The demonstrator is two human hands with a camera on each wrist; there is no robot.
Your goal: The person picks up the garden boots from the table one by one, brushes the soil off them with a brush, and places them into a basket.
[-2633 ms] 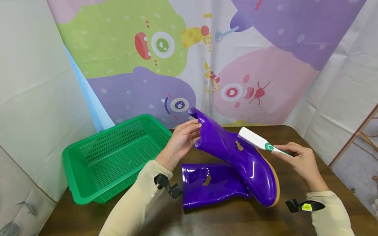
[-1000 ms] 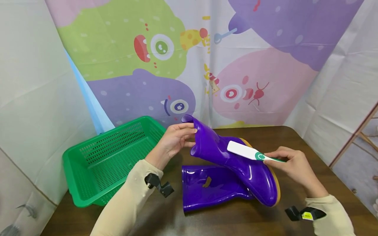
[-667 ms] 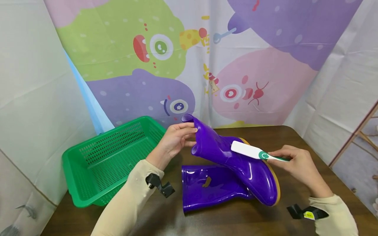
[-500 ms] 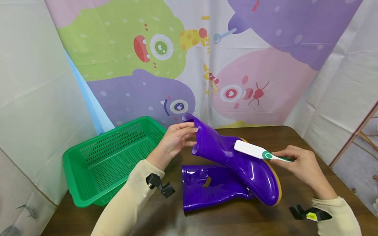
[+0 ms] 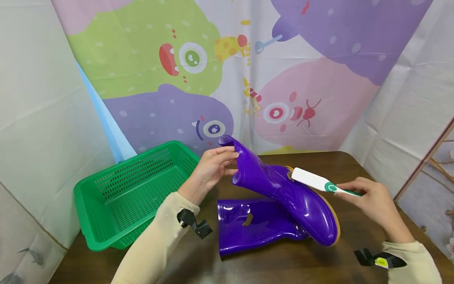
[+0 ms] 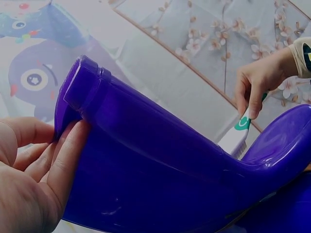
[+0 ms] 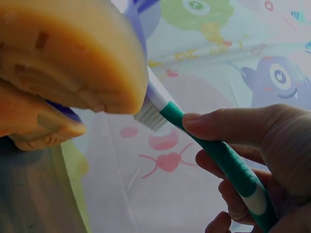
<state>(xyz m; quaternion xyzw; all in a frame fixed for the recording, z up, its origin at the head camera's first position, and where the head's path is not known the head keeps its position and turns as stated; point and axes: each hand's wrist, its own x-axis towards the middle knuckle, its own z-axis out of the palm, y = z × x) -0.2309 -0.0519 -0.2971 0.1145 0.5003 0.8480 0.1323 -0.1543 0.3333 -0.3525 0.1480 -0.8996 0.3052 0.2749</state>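
In the head view my left hand (image 5: 214,169) pinches the top rim of a glossy purple rain boot (image 5: 262,173), its shaft raised and its toe slanting down to the right. The left wrist view shows thumb and fingers at the boot's folded opening (image 6: 80,90). My right hand (image 5: 372,199) grips a white-and-green scrub brush (image 5: 310,179) by the handle, bristles down against the boot's upper. A brown patch (image 5: 290,176) shows beside the brush head. Under the raised boot, a second purple boot (image 5: 262,240) lies on its side, with a brown patch (image 5: 248,219) on its shaft.
A green perforated plastic basket (image 5: 85,213) stands at the left on the dark wooden table (image 5: 330,159). A cartoon-printed curtain (image 5: 198,102) hangs behind the table. The boot's yellowish sole (image 7: 97,82) faces the right wrist camera.
The brush came down onto the raised boot, then slid rightward along its upper, uncovering part of the brown patch. The left hand shifted left with the rim, then slightly back right.
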